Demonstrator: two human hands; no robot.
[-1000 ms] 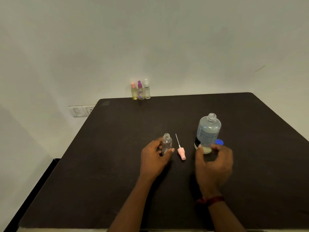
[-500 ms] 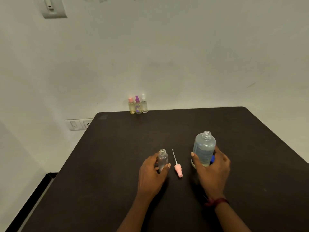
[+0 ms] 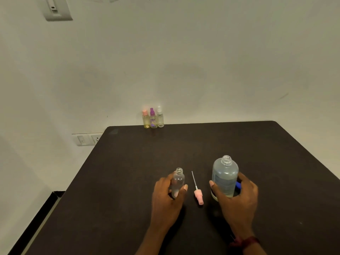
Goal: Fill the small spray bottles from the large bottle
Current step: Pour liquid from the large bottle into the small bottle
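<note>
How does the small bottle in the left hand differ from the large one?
The large bottle is taller and wider than the small bottle. The large bottle holds liquid and bears a label; the small bottle looks empty and plain. Both are upright, clear and uncapped.

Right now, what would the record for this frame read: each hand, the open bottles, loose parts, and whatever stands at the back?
left hand: grips the small clear bottle, upright, neck open
right hand: grips the large bottle, upright, neck open, clear liquid inside
loose part: pink spray head with its tube, lying on the table between the two bottles
blue cap: partly hidden behind the right hand
far edge: three capped small bottles in a row, with pink, purple and white tops
pouring: not yet begun
</note>
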